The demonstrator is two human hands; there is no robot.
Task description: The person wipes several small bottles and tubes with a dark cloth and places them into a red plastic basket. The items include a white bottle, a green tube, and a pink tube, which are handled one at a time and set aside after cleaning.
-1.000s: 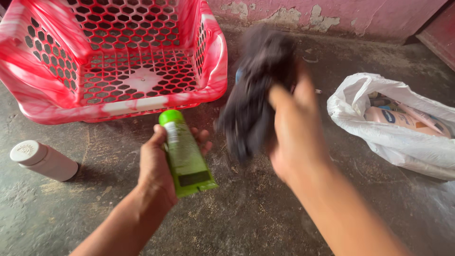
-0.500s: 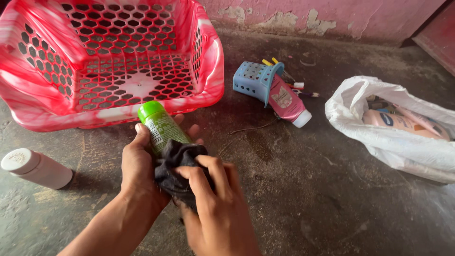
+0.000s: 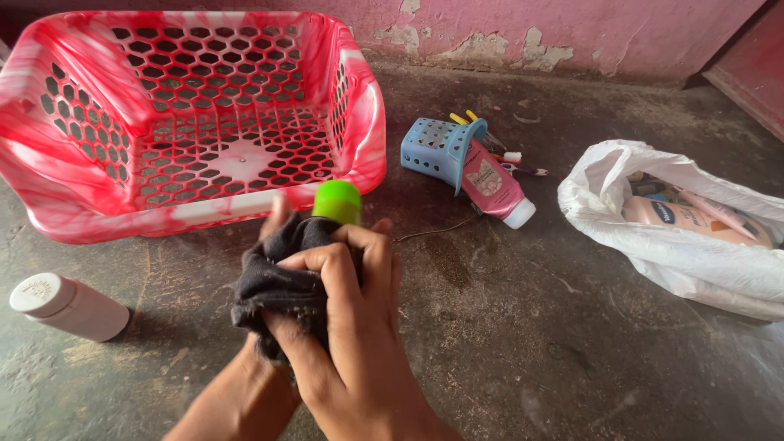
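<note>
The fingers of the right hand are curling tight around a dark cloth, pressing it onto a green tube. Only the tube's rounded green cap is showing, poking up just past the fingertips; its body and label are lying hidden under the cloth. The left hand is sitting behind the cloth, mostly covered, with one fingertip peeking out beside the cap; it appears to be gripping the tube from underneath, though its grasp is not showing plainly.

Just beyond the cap, a red and white marbled basket with honeycomb holes is resting on the dark floor. Off to the left of the fingers, a white bottle with a round cap is lying on its side. To the right and beyond the fingers, a small blue perforated holder is lying tipped over, touching a pink tube with a white cap. Farther right, well apart, a white plastic bag is gaping open, showing a peach-coloured bottle with a dark blue label patch.
</note>
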